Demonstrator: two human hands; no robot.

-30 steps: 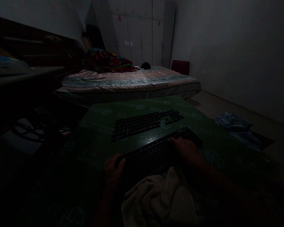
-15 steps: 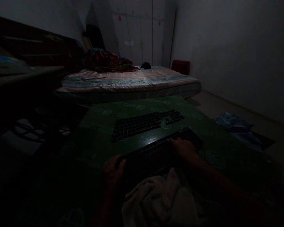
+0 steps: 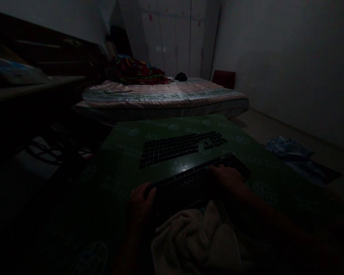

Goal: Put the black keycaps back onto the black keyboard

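A dark keyboard [image 3: 180, 187] lies slantwise on the green table, its details mostly lost in the dimness. My left hand [image 3: 141, 198] grips its left end, thumb on top and fingers curled round the edge. Over the right part of the keyboard, my right hand [image 3: 226, 177] has its fingers bent and drawn together at the upper key rows. A small teal spot shows at those fingertips; what they hold is too dark to name. Beyond the keyboard, loose black keycaps [image 3: 172, 148] lie in keyboard-like rows. A crumpled light cloth [image 3: 197, 240] sits in front, close to me.
The green printed table [image 3: 123, 143] reaches toward a bed [image 3: 166, 95] with a red patterned blanket [image 3: 137, 71]. Clothes [image 3: 289, 149] lie on the floor at right. A dark shelf or desk [image 3: 65, 80] stands at left, with wardrobes [image 3: 172, 42] at the back.
The whole view has shifted slightly, so things appear a little farther right. Both hands keep their places on the keyboard, with no clear movement against it.
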